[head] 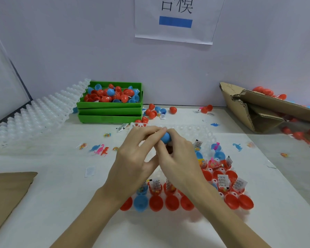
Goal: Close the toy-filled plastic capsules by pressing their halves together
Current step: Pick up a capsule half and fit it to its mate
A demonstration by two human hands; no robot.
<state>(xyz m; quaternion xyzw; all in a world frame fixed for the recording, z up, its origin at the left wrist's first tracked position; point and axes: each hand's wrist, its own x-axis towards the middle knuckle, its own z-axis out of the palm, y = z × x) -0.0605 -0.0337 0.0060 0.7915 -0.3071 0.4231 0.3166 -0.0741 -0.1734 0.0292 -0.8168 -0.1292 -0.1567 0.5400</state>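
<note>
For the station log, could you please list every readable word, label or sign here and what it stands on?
"模", preceded by a character cut off at the frame's top: on the white paper sign on the wall, above a blue bar.
Printed labels on the sachets in the capsule halves: too small to read.

wall sheet [175,20] | "模" legible, left character cropped | packet print unreadable

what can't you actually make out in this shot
Head view:
- blue capsule: mostly covered by left hand and right hand; whether its halves are together is unclear.
- packet labels: print too small.
- wall sign: cut by top edge.
- cardboard box: cut by right edge.
</note>
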